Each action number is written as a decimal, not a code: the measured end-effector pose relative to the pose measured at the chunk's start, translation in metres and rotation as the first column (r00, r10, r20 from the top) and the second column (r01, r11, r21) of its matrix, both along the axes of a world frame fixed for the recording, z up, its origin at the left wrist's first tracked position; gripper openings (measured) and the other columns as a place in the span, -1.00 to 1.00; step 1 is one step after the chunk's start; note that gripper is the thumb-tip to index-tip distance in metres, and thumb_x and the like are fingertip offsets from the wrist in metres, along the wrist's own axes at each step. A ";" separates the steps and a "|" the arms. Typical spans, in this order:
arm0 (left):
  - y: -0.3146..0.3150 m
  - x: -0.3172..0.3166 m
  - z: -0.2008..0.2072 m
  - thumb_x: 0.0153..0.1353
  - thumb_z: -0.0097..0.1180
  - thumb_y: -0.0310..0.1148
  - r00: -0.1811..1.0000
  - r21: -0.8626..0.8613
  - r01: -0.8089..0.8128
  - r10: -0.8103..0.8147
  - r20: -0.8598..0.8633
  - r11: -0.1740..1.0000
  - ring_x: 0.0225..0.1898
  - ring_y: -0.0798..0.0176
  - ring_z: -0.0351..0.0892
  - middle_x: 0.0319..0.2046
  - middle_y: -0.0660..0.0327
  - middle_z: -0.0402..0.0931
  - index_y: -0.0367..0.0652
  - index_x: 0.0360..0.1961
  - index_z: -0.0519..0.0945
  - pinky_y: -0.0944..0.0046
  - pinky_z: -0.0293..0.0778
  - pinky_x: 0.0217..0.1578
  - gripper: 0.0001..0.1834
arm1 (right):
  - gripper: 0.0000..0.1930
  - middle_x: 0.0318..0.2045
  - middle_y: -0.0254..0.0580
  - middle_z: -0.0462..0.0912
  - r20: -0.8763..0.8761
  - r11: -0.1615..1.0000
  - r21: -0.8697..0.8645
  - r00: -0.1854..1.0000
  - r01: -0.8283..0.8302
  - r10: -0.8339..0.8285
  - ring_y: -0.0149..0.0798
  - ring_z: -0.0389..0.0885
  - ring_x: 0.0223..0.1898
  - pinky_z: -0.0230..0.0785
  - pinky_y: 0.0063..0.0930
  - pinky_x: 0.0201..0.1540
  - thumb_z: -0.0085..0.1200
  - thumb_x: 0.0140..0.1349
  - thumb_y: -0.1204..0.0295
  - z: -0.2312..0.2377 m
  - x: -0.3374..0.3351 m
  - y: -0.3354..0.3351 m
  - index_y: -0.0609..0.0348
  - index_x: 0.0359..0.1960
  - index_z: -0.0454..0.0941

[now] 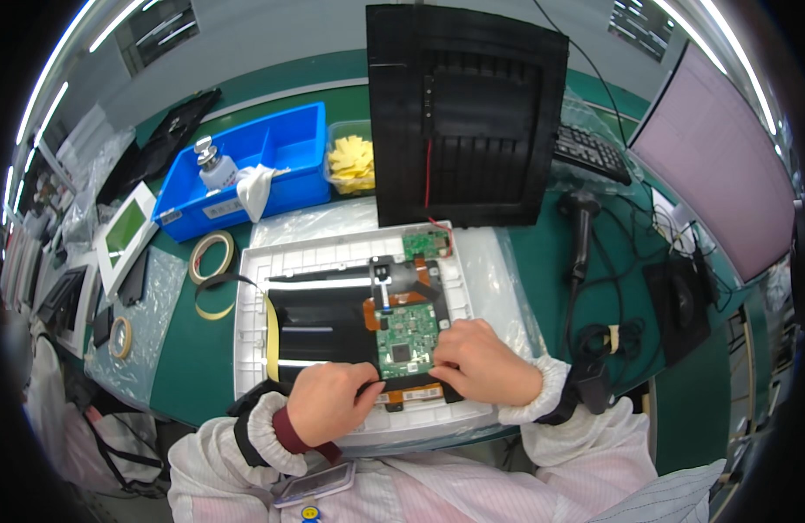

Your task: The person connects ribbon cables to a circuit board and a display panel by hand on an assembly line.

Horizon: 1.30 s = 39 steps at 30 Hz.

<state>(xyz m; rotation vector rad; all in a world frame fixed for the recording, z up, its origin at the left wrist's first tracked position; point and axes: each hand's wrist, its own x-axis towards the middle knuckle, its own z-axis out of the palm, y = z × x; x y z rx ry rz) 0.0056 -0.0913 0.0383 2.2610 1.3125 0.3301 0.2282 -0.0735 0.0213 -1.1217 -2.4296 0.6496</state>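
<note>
A white frame-like housing (250, 349) lies in front of me, holding a black panel (328, 336) with a green circuit board (407, 336) and orange flex cables. Along the board's near edge runs a black strip (409, 382), apparently tape. My left hand (333, 401) is closed in a pinch at the strip's left end. At its right end, my right hand (483, 359) has curled fingers, with thumb and forefinger together by the board's corner. Both fingertips are partly hidden. A smaller green board (426, 244) sits at the housing's far right corner, wired to an upright black back cover (472, 113).
To the left are a blue bin (246, 205) with a pump bottle (215, 166), tape rolls (211, 257) and a white frame (126, 237). Yellow pieces (352, 161) fill a clear tub. A scanner (580, 231), keyboard (590, 155), cables and monitor (716, 157) stand right.
</note>
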 end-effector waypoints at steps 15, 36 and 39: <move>0.002 0.002 -0.005 -0.01 0.08 -0.40 0.999 0.019 -0.004 0.003 0.051 1.000 -0.60 0.02 0.48 -0.65 0.06 0.48 -0.21 -0.52 0.56 0.18 0.39 -0.57 -0.90 | -0.89 -0.57 -0.21 0.49 0.012 1.000 0.018 1.000 -0.003 0.002 -0.12 0.42 -0.38 0.21 -0.28 -0.26 0.09 -0.04 0.44 -0.002 0.000 0.000 0.19 -0.63 0.52; -0.008 0.004 0.009 -0.04 0.12 -0.39 0.956 0.017 0.031 -0.034 0.290 0.999 -0.64 0.07 0.47 -0.67 0.11 0.46 -0.15 -0.52 0.57 0.24 0.36 -0.64 -0.92 | -0.86 -0.50 -0.24 0.46 -0.289 0.984 0.146 0.947 -0.099 0.138 -0.16 0.43 -0.34 0.27 -0.33 -0.28 0.12 -0.03 0.40 -0.004 -0.022 -0.015 0.18 -0.45 0.51; -0.011 0.004 0.010 -0.04 0.12 -0.40 0.955 0.018 0.026 -0.030 0.296 0.999 -0.64 0.07 0.47 -0.67 0.12 0.46 -0.14 -0.52 0.58 0.24 0.36 -0.64 -0.93 | -0.88 -0.53 -0.21 0.46 -0.345 0.984 0.140 0.925 -0.114 0.157 -0.15 0.43 -0.41 0.28 -0.33 -0.33 0.12 -0.03 0.42 -0.008 -0.027 -0.018 0.19 -0.47 0.50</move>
